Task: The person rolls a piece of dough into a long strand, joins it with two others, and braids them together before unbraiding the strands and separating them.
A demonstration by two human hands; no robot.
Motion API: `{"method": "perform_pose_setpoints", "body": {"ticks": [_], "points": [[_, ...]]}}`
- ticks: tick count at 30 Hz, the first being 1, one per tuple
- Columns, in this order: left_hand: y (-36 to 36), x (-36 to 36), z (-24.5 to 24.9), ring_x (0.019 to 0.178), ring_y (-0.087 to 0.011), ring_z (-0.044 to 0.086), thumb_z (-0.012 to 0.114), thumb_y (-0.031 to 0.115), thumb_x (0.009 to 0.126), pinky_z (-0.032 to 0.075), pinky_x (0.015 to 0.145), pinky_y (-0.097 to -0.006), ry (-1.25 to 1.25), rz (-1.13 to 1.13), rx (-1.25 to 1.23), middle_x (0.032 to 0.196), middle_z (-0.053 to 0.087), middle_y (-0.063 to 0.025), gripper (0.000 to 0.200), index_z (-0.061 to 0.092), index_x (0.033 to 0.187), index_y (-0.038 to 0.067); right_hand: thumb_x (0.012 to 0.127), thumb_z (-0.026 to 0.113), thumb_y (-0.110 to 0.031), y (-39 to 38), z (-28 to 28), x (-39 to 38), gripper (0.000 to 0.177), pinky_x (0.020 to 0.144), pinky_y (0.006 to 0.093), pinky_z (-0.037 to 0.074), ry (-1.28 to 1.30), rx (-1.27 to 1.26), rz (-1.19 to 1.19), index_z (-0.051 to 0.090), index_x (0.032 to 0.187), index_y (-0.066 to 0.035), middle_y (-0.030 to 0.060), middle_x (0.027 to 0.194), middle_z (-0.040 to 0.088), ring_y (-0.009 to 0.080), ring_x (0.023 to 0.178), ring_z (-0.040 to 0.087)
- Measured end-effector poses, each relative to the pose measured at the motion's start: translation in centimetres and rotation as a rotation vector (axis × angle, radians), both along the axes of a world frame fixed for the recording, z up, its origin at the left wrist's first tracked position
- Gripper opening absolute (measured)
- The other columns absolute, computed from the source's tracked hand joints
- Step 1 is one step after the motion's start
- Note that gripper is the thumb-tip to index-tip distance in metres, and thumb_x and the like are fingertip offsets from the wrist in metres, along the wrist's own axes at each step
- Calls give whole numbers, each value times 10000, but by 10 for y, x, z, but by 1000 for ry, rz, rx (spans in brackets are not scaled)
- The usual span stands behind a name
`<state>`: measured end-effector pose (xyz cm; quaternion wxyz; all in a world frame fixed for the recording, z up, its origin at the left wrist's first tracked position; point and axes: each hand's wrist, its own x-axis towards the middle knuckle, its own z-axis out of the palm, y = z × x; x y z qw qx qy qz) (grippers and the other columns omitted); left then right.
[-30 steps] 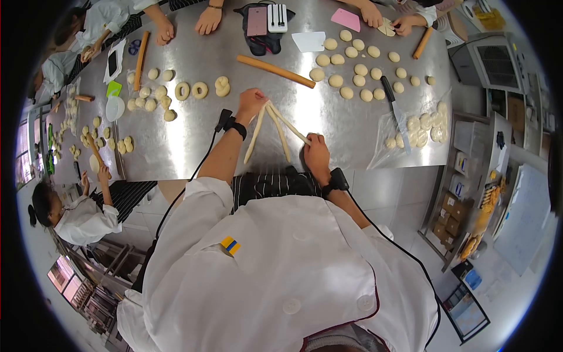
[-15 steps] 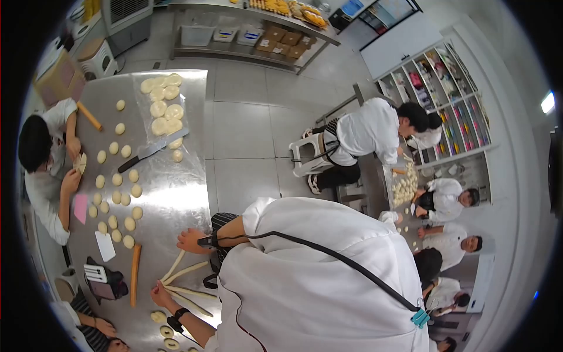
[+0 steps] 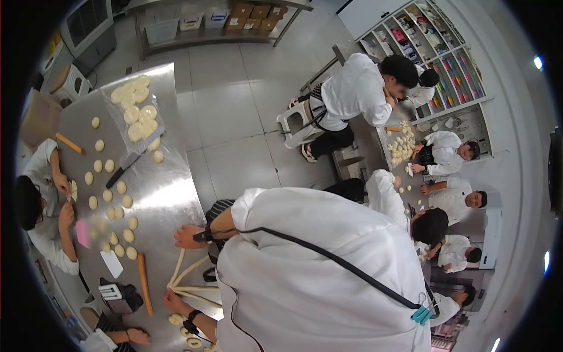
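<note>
Several long dough strands (image 3: 193,268) fan out on the steel table, joined at one end. My left hand (image 3: 175,301), lower in view, is closed in a pinch at that joined end. My right hand (image 3: 189,237) is above it, its fingers curled at the outer end of the topmost dough strand (image 3: 177,267). The other strands run back towards my white jacket, and their far ends are partly hidden by it. Both my wrists wear black bands. Beside my left hand, ring-shaped dough pieces (image 3: 193,342) lie at the table's near-left end.
A wooden rolling pin (image 3: 145,284), a white scraper (image 3: 111,264) and a device on a stand (image 3: 120,296) lie beyond my hands. Dough balls (image 3: 119,213), a long knife (image 3: 135,158) and flattened dough on plastic (image 3: 138,111) are farther along. A co-worker (image 3: 47,211) works dough opposite.
My view has tilted and shifted, so the table sits differently. My hands stay at the dough strands. The co-worker by the stool has raised a hand towards the face.
</note>
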<state>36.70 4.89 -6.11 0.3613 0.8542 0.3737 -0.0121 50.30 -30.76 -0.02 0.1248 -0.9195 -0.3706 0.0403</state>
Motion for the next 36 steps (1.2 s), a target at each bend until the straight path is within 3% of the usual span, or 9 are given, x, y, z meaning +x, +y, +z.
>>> {"method": "perform_pose_setpoints", "body": {"ticks": [3, 4, 5, 6, 7, 8, 11, 20, 36], "points": [[-18, -4, 26, 792, -202, 731, 725, 272, 1015, 600, 703, -350, -151, 124, -799, 932, 786, -128, 289, 770, 1006, -14, 966, 602, -199, -7, -16, 1, 97, 863, 454, 558, 210, 149, -30, 650, 1012, -129, 92, 1000, 652, 305, 984, 675], [-28, 3, 53, 768, -192, 727, 724, 223, 1014, 599, 699, -336, -78, 99, -800, 913, 790, -130, 233, 779, 972, 0, 974, 586, -195, -5, -25, -1, 131, 880, 452, 560, 360, 218, -116, 662, 1036, -108, 126, 1029, 664, 320, 987, 679], [-41, 3, 54, 737, -178, 722, 764, 240, 987, 592, 685, -334, -168, 149, -754, 907, 795, -121, 236, 785, 944, 9, 979, 573, -178, -7, -17, -2, 172, 890, 457, 563, 180, 65, -68, 676, 1078, -81, 155, 1039, 670, 330, 999, 679], [-39, 2, 36, 743, -213, 722, 851, 363, 899, 584, 691, -374, -25, 54, -226, 869, 784, -100, 333, 768, 898, 40, 972, 572, -148, -3, -16, 3, 188, 866, 462, 563, 202, -27, -9, 682, 1096, -59, 158, 1026, 669, 339, 977, 676], [-27, -9, -13, 770, -274, 719, 912, 507, 774, 576, 732, -419, -25, 53, 50, 839, 759, -94, 486, 734, 865, 65, 961, 599, -171, -4, -8, 9, 218, 866, 467, 541, 149, -74, 100, 691, 1150, -114, 111, 1072, 649, 291, 1065, 646], [-47, -1, 2, 803, -320, 709, 932, 573, 693, 569, 772, -439, 28, 150, 178, 827, 732, -103, 568, 703, 854, 79, 957, 594, -147, -10, 12, 12, 240, 864, 465, 539, 140, -57, 135, 690, 1172, -104, 108, 1084, 645, 293, 1073, 640], [-66, 15, 43, 800, -278, 710, 950, 503, 709, 569, 776, -405, 43, 246, 77, 842, 731, -105, 522, 702, 876, 76, 926, 632, -107, -7, 46, 16, 292, 896, 478, 520, 205, 136, 131, 678, 1212, -74, 127, 1131, 639, 331, 1098, 620], [-82, 26, 63, 716, -231, 649, 962, 402, 731, 535, 694, -373, -41, 357, -42, 773, 688, -92, 479, 655, 825, 45, 890, 788, -182, 0, 50, 19, 361, 914, 472, 518, 254, 45, 265, 676, 1227, -119, 97, 1172, 641, 316, 1129, 625], [-80, 23, 64, 749, -218, 692, 915, 370, 806, 555, 721, -358, 10, 394, -63, 805, 732, -92, 389, 706, 841, 44, 931, 738, -163, 1, 40, 27, 251, 872, 465, 526, 273, 70, 269, 677, 1166, -99, 102, 1118, 654, 323, 1041, 649]]}}
